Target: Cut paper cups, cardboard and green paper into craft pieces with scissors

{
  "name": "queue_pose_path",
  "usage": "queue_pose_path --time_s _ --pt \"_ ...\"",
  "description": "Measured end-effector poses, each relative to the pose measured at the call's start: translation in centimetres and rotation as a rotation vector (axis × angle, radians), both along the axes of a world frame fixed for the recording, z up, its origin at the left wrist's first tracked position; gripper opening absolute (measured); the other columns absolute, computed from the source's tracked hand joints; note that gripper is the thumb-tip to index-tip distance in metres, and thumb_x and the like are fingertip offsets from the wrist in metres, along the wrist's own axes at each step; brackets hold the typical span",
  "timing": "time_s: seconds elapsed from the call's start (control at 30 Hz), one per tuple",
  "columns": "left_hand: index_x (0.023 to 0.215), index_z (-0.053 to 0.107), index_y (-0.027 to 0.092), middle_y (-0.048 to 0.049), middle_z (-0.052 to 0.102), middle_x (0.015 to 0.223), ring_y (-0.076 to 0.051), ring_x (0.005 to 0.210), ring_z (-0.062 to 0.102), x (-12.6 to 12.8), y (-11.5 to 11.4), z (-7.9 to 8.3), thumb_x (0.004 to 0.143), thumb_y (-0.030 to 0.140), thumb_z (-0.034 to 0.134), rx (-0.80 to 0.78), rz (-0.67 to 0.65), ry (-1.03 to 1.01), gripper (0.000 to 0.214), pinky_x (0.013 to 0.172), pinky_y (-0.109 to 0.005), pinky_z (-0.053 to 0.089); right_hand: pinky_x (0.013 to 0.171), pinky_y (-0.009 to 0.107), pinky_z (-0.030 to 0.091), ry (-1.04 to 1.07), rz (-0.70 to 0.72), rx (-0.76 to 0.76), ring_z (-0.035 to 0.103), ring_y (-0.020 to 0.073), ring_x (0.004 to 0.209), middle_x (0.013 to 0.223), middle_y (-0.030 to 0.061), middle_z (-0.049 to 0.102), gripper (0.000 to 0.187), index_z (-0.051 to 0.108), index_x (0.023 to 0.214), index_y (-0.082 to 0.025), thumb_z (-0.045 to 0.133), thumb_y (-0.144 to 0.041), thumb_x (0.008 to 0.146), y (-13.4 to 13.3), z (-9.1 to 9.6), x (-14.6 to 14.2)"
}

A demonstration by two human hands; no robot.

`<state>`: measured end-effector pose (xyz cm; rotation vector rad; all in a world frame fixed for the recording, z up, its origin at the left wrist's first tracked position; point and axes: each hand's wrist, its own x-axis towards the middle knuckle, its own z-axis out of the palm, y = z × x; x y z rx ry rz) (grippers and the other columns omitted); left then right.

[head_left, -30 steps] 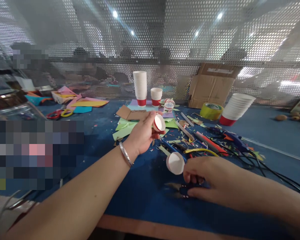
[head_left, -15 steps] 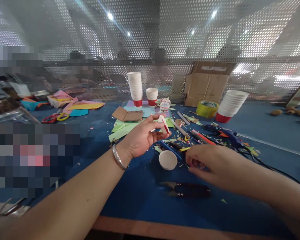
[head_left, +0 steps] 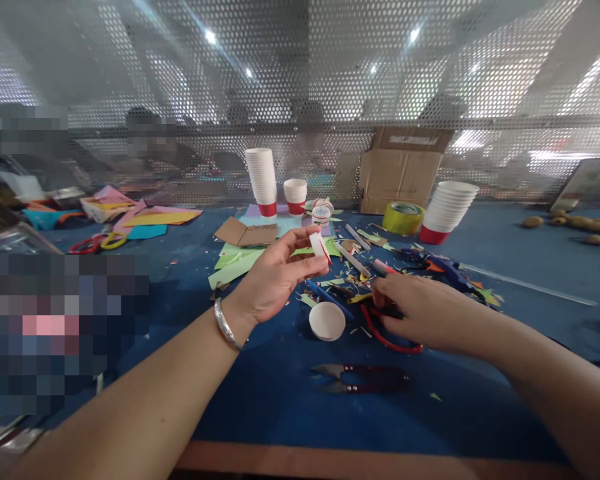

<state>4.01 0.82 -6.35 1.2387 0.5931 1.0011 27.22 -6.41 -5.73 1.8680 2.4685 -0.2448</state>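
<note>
Blue table point(head_left: 280, 407): left hand point(head_left: 275, 277) pinches 1 cup piece point(head_left: 319, 245); red loop point(head_left: 394, 345) lies just near-side of right hand point(head_left: 425, 307), whose grip is unclear.

perforated screen point(head_left: 280, 87) | cardboard box point(head_left: 403, 175) behind yellow tape roll point(head_left: 397, 223) | brown lumps point(head_left: 575, 222) far right

Small round white lights point(head_left: 210, 36) glare at the grey perforated metal screen point(head_left: 280, 87). Soft shadows darken the blue counter point(head_left: 260, 400). Outer edges blur.
</note>
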Motion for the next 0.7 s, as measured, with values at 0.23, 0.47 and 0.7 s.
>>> queue_pose_path --time_s 0.23,0.47,0.7 --pt "0.119 0.058 0.023 -0.0038 0.067 0.104 -0.017 0.095 0.068 -0.1 0.3 -0.2 0.076 0.019 0.081 0.190 0.165 0.099 0.049 0.086 -0.031 0.057 0.052 0.027 0.030 0.129 -0.026 -0.068 0.055 0.0165 0.062 0.074 0.0004 0.064 0.015 0.053 0.081 -0.022 0.062 -0.021 0.070 0.4 -0.2 0.2" --pt "0.112 0.057 0.024 -0.0034 0.064 0.104 -0.017 0.090 0.066 -0.5 0.9 -0.2 0.071 0.022 0.084 0.302 0.348 0.229 0.049 0.078 -0.028 0.056 0.053 0.024 0.037 0.569 -0.099 -0.298 0.052 0.0122 0.057 0.067 -0.0043 0.061 0.018 0.055 0.096 -0.021 0.063 -0.026 0.081 1.1 0.6 0.4" --pt "0.114 0.061 0.024 -0.0040 0.065 0.106 -0.017 0.096 0.064 -0.6 1.2 -0.4 0.074 0.018 0.081 0.287 0.351 0.160 0.045 0.085 -0.031 0.054 0.038 0.015 0.030 1.024 -0.328 -0.446 0.043 0.0042 0.043 0.067 -0.0055 0.061 0.040 0.057 0.107 -0.021 0.074 -0.049 0.082 0.8 1.0 0.2"
